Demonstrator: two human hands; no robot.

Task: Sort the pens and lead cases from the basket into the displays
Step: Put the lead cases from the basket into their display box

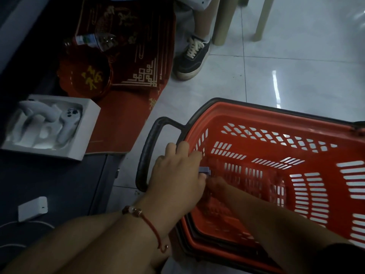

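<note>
Head view, looking down at a red basket [266,115] on pale floor tiles. Basket fills the frame from 3 to 6 o'clock; its dark handle [146,155] sticks out toward 9 o'clock.

Left hand [175,173] hangs over the basket's near-left corner, fingers curled on a small purple piece [204,169] that shows just past the knuckles. Looks like a lead case or a pen cap; too blurred to say which. A beaded bracelet [134,210] and red cord sit at the wrist.

Right hand [217,182] reaches into the basket from 5 o'clock, fingertips meeting the left hand beside the purple piece. Fingers are motion-blurred and half hidden; cannot tell whether they pinch anything.

Basket floor, where visible through the blur, shows no other pens or cases. Judgement: the sort is at or near its last pick, with the purple piece still to be carried to a display. No display is in frame, so what has been placed cannot be checked.

Around: red mat [126,115] at 11 o'clock, a red tray [87,76] and a plastic bottle [92,39] lying on it; a white box [47,125] with controllers at 9 o'clock; a small white adapter [32,208] at 8 o'clock. Someone's sneaker [191,58] and chair legs [223,20] at 12 o'clock.
</note>
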